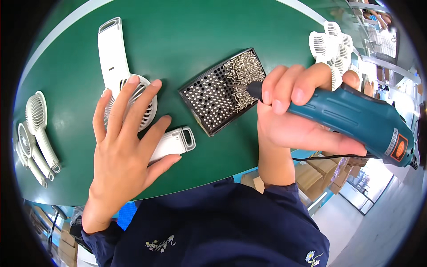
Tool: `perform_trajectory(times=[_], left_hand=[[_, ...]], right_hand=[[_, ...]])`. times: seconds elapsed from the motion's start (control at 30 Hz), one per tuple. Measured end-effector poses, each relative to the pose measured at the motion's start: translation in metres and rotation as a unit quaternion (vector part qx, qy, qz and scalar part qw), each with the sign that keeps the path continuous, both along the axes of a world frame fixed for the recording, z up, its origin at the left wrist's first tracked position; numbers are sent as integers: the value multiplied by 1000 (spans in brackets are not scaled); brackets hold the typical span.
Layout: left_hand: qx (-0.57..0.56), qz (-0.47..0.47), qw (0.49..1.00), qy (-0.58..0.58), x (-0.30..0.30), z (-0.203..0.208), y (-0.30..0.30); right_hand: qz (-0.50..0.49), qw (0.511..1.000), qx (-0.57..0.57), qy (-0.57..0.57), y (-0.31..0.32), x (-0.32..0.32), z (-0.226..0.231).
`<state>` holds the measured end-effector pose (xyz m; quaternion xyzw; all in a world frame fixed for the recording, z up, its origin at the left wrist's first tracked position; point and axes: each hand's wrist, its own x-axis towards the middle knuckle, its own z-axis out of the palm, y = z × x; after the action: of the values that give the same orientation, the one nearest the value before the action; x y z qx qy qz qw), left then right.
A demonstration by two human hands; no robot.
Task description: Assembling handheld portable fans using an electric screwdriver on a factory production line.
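Observation:
My left hand (120, 149) lies spread over the round slotted head of a white handheld fan (112, 51), whose handle points away from me. Its thumb and index finger touch or overlie another white handle-shaped piece (171, 144) with a grey loop at its end; the hand hides part of this piece. My right hand (284, 113) grips a teal electric screwdriver (349, 118), held sideways with its dark nose to the left. That nose hangs over or touches a black screw tray (227, 123). Loose small screws (244, 69) are heaped at the tray's right; others stand in rows of holes.
Several white fans (38, 115) lie at the left of the green table (169, 26). More white fan heads (331, 44) are clustered at the far right. A black cord (320, 157) runs below the screwdriver. Cardboard boxes (311, 178) stand beyond the near edge.

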<state>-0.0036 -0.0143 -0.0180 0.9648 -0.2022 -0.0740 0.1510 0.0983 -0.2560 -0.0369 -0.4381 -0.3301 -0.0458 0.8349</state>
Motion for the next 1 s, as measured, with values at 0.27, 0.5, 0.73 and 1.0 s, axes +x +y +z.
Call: perform_trajectory(times=[0.27,0.5,0.73,1.0], left_hand=[[2,18,1000,-1,0,1,-8],[-1,33,999,-20,1,-1,-14],[-6,35,999,-26,1,-2,-16],[-12,31,999,-24,2,-3,-15]], right_hand=[[-14,1000,2,21,3,2,-2],[-39,999,1,24,7,2,0],[-38,999,3,17,6,6,-1],[-13,1000,-28,1,11,11,-3]])
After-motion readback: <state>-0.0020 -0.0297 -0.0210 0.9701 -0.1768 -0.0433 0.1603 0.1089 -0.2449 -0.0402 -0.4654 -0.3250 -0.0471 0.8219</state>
